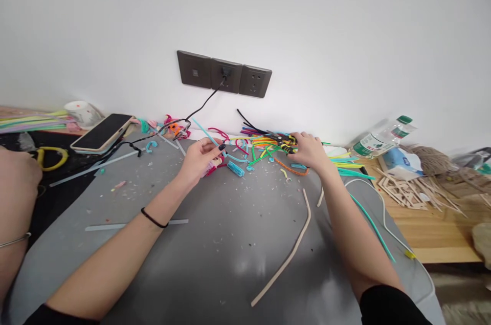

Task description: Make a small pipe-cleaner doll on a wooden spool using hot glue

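Note:
My left hand point(198, 160) is closed, thumb and fingertips pinching a light blue pipe cleaner point(207, 133) that slants up to the left. Just under these fingers lies a pink and crimson fuzzy bundle point(215, 165), partly covered by the hand. To its right is a folded bright blue pipe cleaner piece point(235, 169). My right hand point(309, 151) wraps round the yellow and black handles of a pair of pliers point(282, 139). The jaws point left, over a heap of coloured pipe cleaners point(264, 146). An orange pipe cleaner point(291, 167) curves below the pliers.
A bent beige pipe cleaner point(295, 245) and a pale strip point(103, 226) lie on the grey mat point(215, 284). At left are another person's hand point(17, 174), yellow-handled scissors point(53, 158), a phone point(103, 132) and a paper cup point(81, 112). A bottle point(379, 141) leans at right.

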Tool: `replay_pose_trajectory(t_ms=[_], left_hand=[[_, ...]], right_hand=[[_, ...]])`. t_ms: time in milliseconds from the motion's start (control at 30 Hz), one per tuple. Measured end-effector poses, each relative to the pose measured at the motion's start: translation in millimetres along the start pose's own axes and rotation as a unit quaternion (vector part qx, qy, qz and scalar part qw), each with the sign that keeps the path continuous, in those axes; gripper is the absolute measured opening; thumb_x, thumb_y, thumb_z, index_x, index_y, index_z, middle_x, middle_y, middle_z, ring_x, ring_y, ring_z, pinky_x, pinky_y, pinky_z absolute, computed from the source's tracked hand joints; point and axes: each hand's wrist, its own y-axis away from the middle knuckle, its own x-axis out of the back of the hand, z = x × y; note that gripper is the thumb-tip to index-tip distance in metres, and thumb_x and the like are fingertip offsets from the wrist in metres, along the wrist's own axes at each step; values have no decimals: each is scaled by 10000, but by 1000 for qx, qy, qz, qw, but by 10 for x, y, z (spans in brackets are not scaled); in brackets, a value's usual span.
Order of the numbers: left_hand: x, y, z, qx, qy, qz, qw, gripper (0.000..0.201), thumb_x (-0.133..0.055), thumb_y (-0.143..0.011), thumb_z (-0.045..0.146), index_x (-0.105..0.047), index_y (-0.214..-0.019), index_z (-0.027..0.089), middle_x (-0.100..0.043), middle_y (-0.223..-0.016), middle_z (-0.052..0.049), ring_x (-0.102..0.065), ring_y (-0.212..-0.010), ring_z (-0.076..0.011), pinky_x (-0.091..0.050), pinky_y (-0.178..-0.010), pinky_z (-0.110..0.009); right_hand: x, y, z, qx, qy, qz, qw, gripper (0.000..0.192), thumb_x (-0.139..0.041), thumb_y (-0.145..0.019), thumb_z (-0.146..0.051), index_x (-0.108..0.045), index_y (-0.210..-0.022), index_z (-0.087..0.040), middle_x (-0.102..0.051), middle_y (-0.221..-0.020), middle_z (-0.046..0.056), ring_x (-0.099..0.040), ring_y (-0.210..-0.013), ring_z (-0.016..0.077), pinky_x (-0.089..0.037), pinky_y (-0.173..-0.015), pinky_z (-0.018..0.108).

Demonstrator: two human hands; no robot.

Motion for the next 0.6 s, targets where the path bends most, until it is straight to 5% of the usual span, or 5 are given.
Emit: replay_pose_trajectory(t_ms=[167, 233, 333, 400, 600], left_hand=[[-9, 22, 14, 20, -32, -34, 999, 578, -963, -536, 621, -725, -769, 149, -686, -636, -43, -612, -573, -153, -494, -564, -266], [-5, 19, 10, 17, -39, -35, 998, 563, -962, -544, 616, -727, -756, 150, -687, -630, -48, -616, -574, -154, -488, -556, -261], [-3, 8, 3, 20, -27, -25, 999, 575, -971, -513, 619, -708, -738, 160, -684, -630, -35, -601, -555, -141, -485, -546, -256], [-8, 4, 9, 21, -19, -12, 1000, 599, -978, -476, 628, -699, -733, 164, -679, -624, -22, -586, -540, -132, -486, -541, -257], [-24, 3, 38, 14, -17, -7, 1000, 614, -979, -455, 633, -703, -737, 164, -678, -616, -27, -602, -546, -149, -483, -536, -263]], right_hand=[[-134, -20, 107, -37, -70, 30, 996, 513, -692, -836, -300, -631, -1318, -136, -625, -1345, 228, -571, -1264, 419, -437, -1050, 568], [-10, 171, -78, 48, -148, 37, 987, 312, -654, -881, -272, -675, -1169, -157, -655, -1267, 188, -612, -1201, 354, -476, -1025, 508], [209, 696, -414, 228, -249, -172, 925, 105, -648, -898, -198, -678, -994, -229, -717, -1003, 58, -685, -905, 236, -556, -810, 371], [267, 1112, -559, 290, -189, -282, 895, 209, -755, -827, -152, -699, -1008, -239, -715, -1082, 65, -703, -957, 239, -578, -800, 359], [27, 1838, -537, 318, 76, -222, 918, 242, -685, -702, 3, -734, -861, -174, -732, -1046, 164, -723, -925, 322, -634, -765, 431]])
